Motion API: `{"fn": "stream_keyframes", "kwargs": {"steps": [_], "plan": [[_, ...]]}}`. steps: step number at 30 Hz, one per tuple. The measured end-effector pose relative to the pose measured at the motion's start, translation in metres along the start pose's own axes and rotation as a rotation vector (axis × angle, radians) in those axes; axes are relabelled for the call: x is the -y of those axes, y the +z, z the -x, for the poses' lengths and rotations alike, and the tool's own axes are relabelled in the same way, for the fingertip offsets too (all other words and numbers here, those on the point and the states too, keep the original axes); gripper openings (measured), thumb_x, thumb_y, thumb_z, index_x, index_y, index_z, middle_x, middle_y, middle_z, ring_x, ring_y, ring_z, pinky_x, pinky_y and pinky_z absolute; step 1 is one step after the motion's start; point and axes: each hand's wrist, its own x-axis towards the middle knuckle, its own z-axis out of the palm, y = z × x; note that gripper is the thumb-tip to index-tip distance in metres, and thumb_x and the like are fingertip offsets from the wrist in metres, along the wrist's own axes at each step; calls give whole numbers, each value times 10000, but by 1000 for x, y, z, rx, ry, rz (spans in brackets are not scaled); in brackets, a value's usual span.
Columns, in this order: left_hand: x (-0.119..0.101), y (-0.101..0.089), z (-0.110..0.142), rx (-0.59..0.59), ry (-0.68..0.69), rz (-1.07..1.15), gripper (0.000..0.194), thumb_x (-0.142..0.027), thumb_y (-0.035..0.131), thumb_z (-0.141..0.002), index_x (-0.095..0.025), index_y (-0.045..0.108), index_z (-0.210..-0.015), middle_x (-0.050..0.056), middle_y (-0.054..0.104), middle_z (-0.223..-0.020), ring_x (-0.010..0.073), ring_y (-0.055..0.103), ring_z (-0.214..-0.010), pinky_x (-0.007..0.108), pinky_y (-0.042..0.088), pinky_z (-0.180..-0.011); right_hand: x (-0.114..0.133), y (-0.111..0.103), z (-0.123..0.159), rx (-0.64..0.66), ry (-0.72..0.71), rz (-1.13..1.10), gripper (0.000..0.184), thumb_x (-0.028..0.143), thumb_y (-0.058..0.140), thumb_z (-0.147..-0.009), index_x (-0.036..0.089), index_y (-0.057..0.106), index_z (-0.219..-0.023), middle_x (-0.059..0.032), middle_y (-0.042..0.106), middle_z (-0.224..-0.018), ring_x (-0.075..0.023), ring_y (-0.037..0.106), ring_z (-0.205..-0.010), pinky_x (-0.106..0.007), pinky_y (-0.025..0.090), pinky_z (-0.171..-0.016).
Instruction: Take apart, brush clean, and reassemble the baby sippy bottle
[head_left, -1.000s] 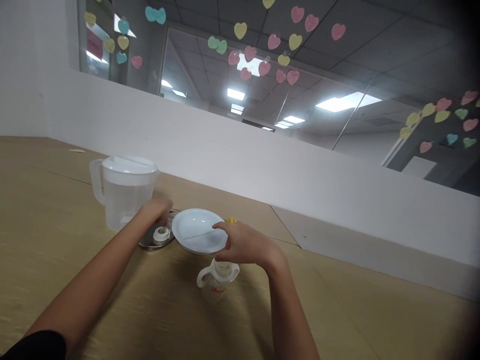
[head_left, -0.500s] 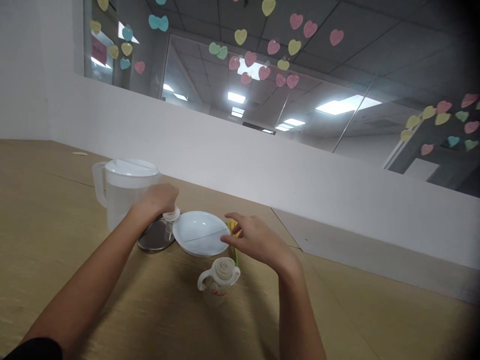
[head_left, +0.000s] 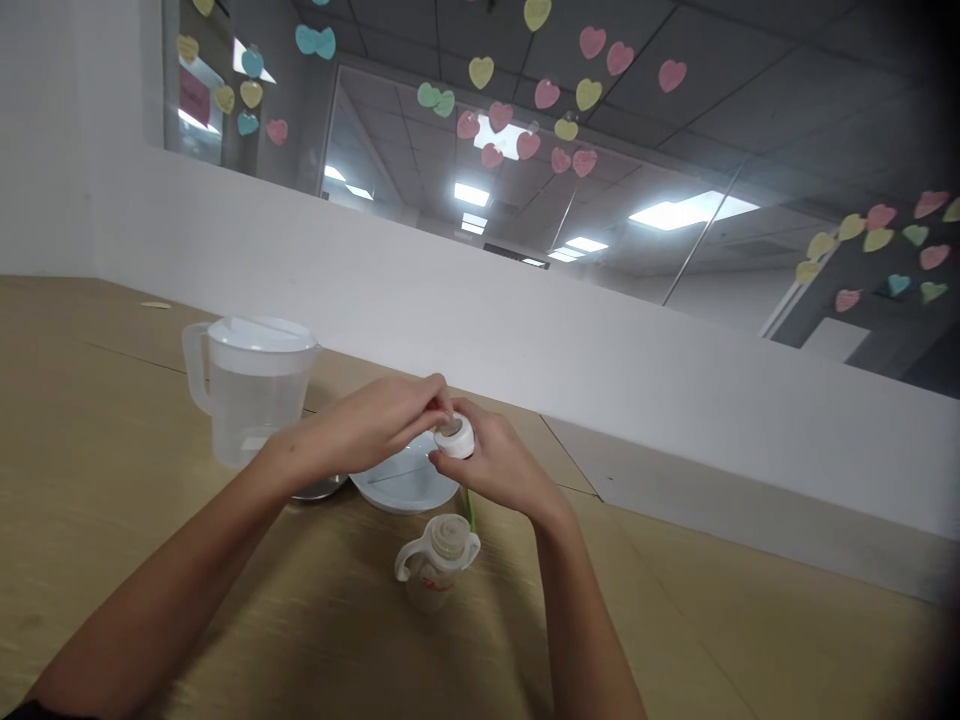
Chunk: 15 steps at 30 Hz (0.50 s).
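My right hand is wrapped round a white bottle collar above the plate. At the collar's opening, my left hand pinches a small translucent piece that looks like a bottle nipple; much of it is hidden by fingers. Below stands a small baby bottle with two white handles and a pale disc on its top. A white plate lies behind the bottle, partly covered by my hands.
A clear lidded pitcher stands at the left. The rim of a dark round metal dish shows beneath my left forearm. A green stem sticks out near the plate. A white wall rises behind the table.
My left hand has moved right from beside the pitcher, bringing the collar over the plate. My right hand, open before, has closed round the collar and now hides the yellow thing.
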Motion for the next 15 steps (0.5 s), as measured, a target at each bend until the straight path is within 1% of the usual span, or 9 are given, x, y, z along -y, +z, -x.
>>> {"fn": "stream_keyframes", "kwargs": {"steps": [4,7,10,12,15], "plan": [[7,-7,0,-50,25,188,197,-330,405,-895,-183,537,-890,-2,651,-810,120,582,-728,222,427,-651,7,-3,3,-70,-24,-111,357,181,542,-696,192,530,-1053,-1,614,-873,-133,535,-728,-238,399,-630],[13,-4,-3,-82,28,458,206,-364,484,-861,-164,534,-854,9,665,-769,131,621,-768,247,494,-710,8,-5,7,-117,-41,-161,373,173,534,-693,200,521,-1064,-8,619,-905,-143,550,-757,-247,416,-647],[20,2,-6,-77,11,699,222,-372,555,-825,-150,537,-832,23,673,-792,139,641,-796,289,531,-766,7,-5,9,-153,-72,-162,417,143,523,-684,216,506,-1095,-16,618,-965,-155,561,-810,-262,427,-689],[24,5,-9,-74,-8,797,223,-364,587,-806,-147,539,-816,19,673,-797,137,647,-793,298,541,-775,5,-4,8,-175,-94,-156,441,126,515,-680,221,498,-1110,-23,610,-1008,-161,561,-845,-269,431,-712],[29,7,-12,-86,-24,886,238,-368,609,-790,-143,532,-786,10,662,-765,135,651,-776,296,551,-759,2,-1,6,-194,-112,-154,473,114,512,-679,220,484,-1140,-34,601,-1049,-171,562,-882,-277,435,-732]]}}
